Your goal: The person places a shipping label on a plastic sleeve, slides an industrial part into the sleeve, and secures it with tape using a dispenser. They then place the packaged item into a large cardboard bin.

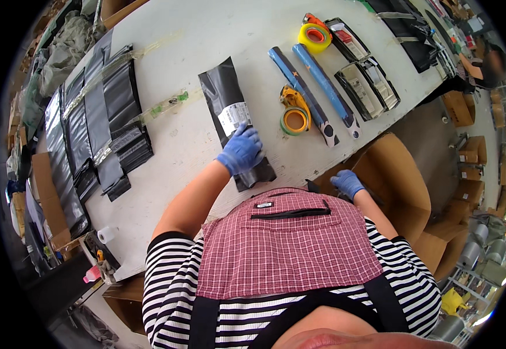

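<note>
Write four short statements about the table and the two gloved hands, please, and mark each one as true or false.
1. The left hand in a blue glove is on a flat black plastic bag with a white paper label. True.
2. The right hand in a blue glove is touching this bag. False: it is apart from the bag, near the brown cardboard box.
3. Two long blue patterned rolls lie side by side on the white table. True.
4. The yellow-handled tape dispenser lies left of the labelled bag. False: it lies right of it, beside the rolls.
</note>
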Motion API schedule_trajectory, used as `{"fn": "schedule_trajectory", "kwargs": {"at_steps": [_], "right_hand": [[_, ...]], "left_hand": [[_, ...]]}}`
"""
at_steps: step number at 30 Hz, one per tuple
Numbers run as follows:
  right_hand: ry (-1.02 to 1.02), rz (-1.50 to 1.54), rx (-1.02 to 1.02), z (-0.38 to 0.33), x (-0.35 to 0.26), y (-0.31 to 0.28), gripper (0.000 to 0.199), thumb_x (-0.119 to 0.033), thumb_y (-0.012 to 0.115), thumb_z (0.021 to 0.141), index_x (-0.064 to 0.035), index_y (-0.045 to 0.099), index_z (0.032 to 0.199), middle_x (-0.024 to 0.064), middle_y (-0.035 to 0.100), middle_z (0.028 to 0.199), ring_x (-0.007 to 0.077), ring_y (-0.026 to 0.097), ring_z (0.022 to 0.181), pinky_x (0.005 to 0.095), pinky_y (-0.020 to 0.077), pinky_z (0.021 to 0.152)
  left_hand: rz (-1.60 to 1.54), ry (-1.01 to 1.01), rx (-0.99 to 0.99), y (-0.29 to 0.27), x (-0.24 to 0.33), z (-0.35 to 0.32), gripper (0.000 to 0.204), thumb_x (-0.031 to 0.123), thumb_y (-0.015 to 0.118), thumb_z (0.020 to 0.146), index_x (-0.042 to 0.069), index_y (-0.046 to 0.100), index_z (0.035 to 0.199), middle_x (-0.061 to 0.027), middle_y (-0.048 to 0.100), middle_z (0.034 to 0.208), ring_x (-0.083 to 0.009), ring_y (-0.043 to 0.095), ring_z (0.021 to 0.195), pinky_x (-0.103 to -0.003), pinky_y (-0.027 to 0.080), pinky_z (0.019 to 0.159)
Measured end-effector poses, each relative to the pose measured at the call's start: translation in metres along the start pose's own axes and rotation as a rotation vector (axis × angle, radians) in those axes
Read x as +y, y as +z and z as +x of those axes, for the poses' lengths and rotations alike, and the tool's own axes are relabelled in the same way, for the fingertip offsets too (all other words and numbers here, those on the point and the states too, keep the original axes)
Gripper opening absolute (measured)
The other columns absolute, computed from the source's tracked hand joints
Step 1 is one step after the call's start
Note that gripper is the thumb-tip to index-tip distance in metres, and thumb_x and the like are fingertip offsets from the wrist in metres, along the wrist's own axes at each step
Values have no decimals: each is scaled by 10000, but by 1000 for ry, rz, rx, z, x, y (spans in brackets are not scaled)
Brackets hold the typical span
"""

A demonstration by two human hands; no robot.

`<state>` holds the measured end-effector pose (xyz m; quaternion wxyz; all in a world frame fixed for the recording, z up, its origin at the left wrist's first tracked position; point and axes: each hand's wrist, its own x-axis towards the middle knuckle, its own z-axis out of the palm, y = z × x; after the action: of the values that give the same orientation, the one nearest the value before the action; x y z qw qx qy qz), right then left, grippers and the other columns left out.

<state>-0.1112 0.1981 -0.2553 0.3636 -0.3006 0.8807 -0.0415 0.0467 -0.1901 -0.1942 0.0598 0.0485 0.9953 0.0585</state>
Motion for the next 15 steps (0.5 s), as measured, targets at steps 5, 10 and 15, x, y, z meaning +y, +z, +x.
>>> {"fn": "schedule_trajectory", "kwargs": {"at_steps": [5, 10, 15], "right_hand": [[-56, 273, 251, 6, -48, -61, 258, -302, 602, 869, -54, 671, 890, 179, 691, 866, 350, 660, 800, 424, 512, 717], [-335, 408, 539, 41, -133, -106, 346, -276, 630, 856, 13, 594, 1044, 213, 671, 986, 366, 662, 908, 424, 529, 809], [-166, 16, 470, 82, -170, -111, 528, -277, 630, 865, 53, 462, 1241, 262, 632, 1079, 369, 648, 1020, 445, 525, 882]], "left_hand": [[-365, 129, 143, -6, -12, -73, 90, 182, 631, 825, 115, 677, 864, -57, 655, 1044, -270, 496, 1265, -495, 241, 1172], [-143, -556, 443, 11, -18, -52, 756, 314, 645, 843, -19, 330, 1445, -255, 452, 1396, -399, 422, 1311, -505, 351, 1086], [-115, -955, 157, -10, -11, 20, 865, 427, 622, 876, -44, 222, 1480, -265, 388, 1439, -416, 448, 1272, -485, 408, 1028]]}}
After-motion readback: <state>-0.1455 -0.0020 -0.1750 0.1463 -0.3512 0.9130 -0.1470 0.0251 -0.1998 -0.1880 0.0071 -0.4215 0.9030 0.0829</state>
